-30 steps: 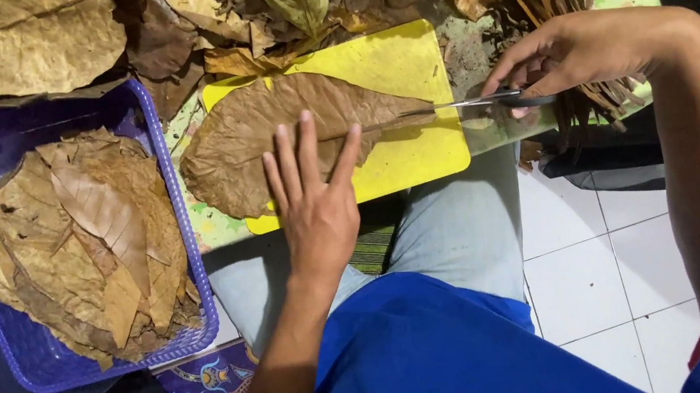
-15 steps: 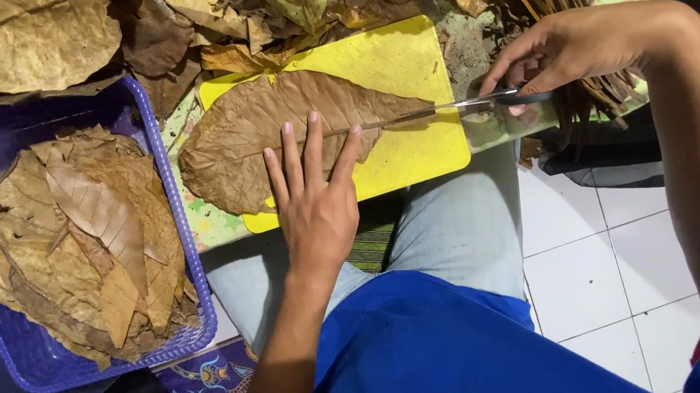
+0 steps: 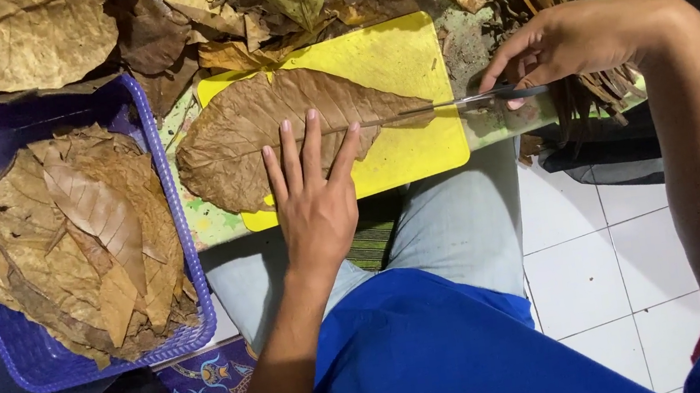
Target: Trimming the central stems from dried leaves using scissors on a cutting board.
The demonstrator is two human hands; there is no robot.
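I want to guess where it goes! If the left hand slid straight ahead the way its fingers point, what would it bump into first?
The left hand lies flat on the big brown leaf, fingers pointing away from the person. Straight ahead comes more of that leaf, then probably the dry leaf pile.

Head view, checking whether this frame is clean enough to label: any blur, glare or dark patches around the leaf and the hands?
Head view: the brown leaf on the yellow cutting board is sharp and evenly lit, its veins clear; the left hand and right hand show no motion blur; the thin blade catches a faint glint; the frame's left edge and top right corner fall dark, and the purple basket stays readable.
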